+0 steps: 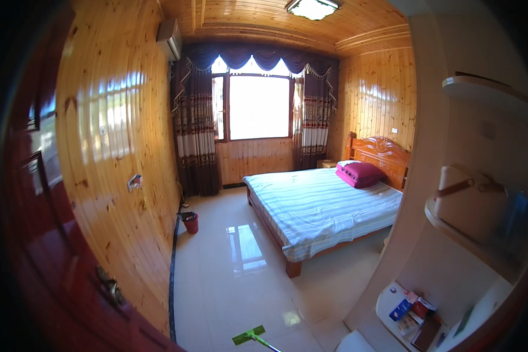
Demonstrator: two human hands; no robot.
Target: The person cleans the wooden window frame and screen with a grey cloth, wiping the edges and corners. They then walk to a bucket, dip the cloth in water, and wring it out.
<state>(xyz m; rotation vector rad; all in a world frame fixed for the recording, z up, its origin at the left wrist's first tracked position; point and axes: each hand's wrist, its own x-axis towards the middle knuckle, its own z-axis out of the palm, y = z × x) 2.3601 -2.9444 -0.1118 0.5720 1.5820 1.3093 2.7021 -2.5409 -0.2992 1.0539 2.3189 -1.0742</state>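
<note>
Neither of my hands is in view. Before me, at the bottom of the head view, a green flat mop head point(248, 335) lies on the glossy tiled floor point(229, 290), its handle running off the lower edge. Beyond it stands a wooden bed point(293, 267) with a striped light-blue sheet point(317, 207). Magenta pillows or folded bedding point(361, 174) rest near the carved headboard point(380, 152).
A red waste bin point(191, 224) stands by the left plank wall point(114, 176). The dark red door point(66, 264) with its handle point(110, 286) is at the left. At the right are curved shelves point(466, 246); the lowest point(389, 308) holds small boxes. Dark curtains point(198, 154) flank the window.
</note>
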